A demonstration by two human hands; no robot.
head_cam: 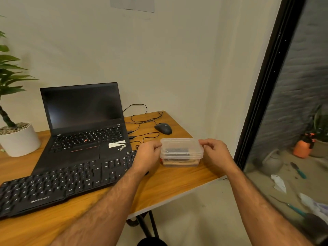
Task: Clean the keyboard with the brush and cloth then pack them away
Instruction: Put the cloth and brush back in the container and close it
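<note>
I hold the box with both hands.
My left hand (148, 154) and right hand (215, 153) pinch the clear box (181, 151) ends on the counter (170, 181), just beside the keyboard (58, 183).

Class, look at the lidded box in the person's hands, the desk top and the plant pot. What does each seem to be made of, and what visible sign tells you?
Box: likely clear, slightly frosted plastic, since dark contents show through its walls and lid.
Desk top: wood-look surface with streaked orange-brown grain; its pale edge hints at laminate, not solid wood.
Plant pot: smooth plain white, ceramic or plastic; the look leaves it open.
</note>
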